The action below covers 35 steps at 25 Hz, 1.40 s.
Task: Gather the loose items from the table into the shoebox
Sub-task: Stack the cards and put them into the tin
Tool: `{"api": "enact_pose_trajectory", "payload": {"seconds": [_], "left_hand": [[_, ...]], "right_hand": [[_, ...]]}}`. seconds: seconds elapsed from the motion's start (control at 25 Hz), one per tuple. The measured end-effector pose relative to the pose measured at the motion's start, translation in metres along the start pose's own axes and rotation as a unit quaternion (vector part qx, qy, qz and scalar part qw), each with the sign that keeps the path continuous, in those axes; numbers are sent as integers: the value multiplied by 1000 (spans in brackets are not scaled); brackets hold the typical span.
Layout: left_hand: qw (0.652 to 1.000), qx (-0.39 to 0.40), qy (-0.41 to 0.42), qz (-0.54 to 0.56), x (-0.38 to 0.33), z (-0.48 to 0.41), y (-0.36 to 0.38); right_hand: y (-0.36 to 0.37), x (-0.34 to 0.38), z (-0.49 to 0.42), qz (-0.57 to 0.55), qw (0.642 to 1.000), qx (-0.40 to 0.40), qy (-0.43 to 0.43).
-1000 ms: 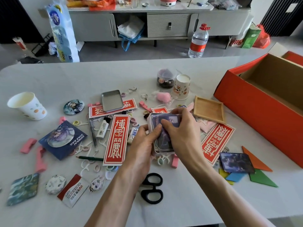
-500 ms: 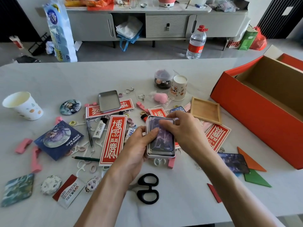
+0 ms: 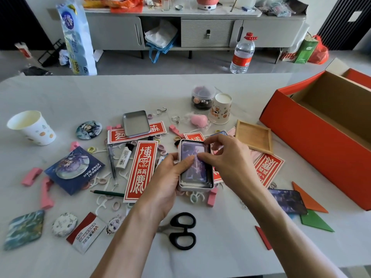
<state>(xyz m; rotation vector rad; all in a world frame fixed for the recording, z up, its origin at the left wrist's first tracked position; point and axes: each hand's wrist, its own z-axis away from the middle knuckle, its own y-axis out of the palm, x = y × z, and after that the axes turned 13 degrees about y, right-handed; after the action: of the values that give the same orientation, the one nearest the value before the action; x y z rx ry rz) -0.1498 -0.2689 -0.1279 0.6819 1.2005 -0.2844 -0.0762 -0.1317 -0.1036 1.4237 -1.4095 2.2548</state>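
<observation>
Now your left hand (image 3: 166,177) grips the open tin (image 3: 197,186) over the worktop (image 3: 220,257); fingers (image 3: 212,138) of your right hand (image 3: 228,163) pinch the card (image 3: 190,152) inside.

**Red, pink and silver on a pale table**

The table (image 3: 80,93) is pale grey with faint marbling. The shoebox (image 3: 313,133) is orange-red outside and plain brown inside. The tin (image 3: 193,167) is silver, with a hazy purple picture in it. The cards (image 3: 140,169) are red with white characters and white borders. The scissors (image 3: 182,230) have black handles. The cup (image 3: 32,127) is white with orange and green dots. The far cup (image 3: 220,111) is white with orange print. The triangles (image 3: 307,199) are orange, green and red. The clips (image 3: 31,176) are pink, the pencil (image 3: 108,193) is dark green, and the booklet (image 3: 74,169) is navy with white lettering.
</observation>
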Motion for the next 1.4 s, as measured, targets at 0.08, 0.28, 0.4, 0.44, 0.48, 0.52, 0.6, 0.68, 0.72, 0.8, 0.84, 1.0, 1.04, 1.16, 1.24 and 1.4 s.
{"api": "enact_pose_trajectory", "payload": {"seconds": [0.08,0.28,0.4,0.44,0.48,0.52,0.6,0.68,0.72,0.8,0.84,1.0,1.04,1.16,1.24,1.4], "left_hand": [[999,-38,-1,22,0,-2,0],[991,-108,17,78,-4,-6,-4],[991,-107,17,78,-5,-4,-2],[991,-106,17,78,-6,-4,-2],[991,-107,18,79,-7,-4,-1],[991,-108,17,81,-7,-4,-2],[991,-107,14,84,-8,-4,-1],[992,-100,9,81,-8,-2,-1],[992,-97,7,78,-8,-1,0],[993,-96,9,71,-9,0,0],[993,-98,9,69,-9,0,0],[993,-99,0,70,-9,0,0],[993,-94,0,71,-8,1,1],[994,-77,1,74,-6,2,3],[996,-56,1,69,-5,4,7],[998,-15,-8,67,-1,10,20]], "right_hand": [[3,-7,-4,2,999,-37,-12],[6,-21,-52,237,968,-81,23],[15,-18,-75,368,926,-68,36],[18,-19,-79,376,924,-67,37],[20,-20,-82,374,924,-66,43],[20,-21,-84,371,925,-65,51],[19,-20,-87,378,921,-65,66],[19,-16,-93,389,916,-64,70],[18,-15,-95,391,916,-60,71],[16,-12,-100,388,917,-49,79],[15,-12,-101,386,917,-47,84],[4,-3,-94,332,939,-64,68],[-3,3,-88,293,951,-78,57],[-29,20,-52,84,987,-135,-2],[-35,23,-14,-63,995,-78,-17],[-16,7,27,-89,994,36,54]]}}
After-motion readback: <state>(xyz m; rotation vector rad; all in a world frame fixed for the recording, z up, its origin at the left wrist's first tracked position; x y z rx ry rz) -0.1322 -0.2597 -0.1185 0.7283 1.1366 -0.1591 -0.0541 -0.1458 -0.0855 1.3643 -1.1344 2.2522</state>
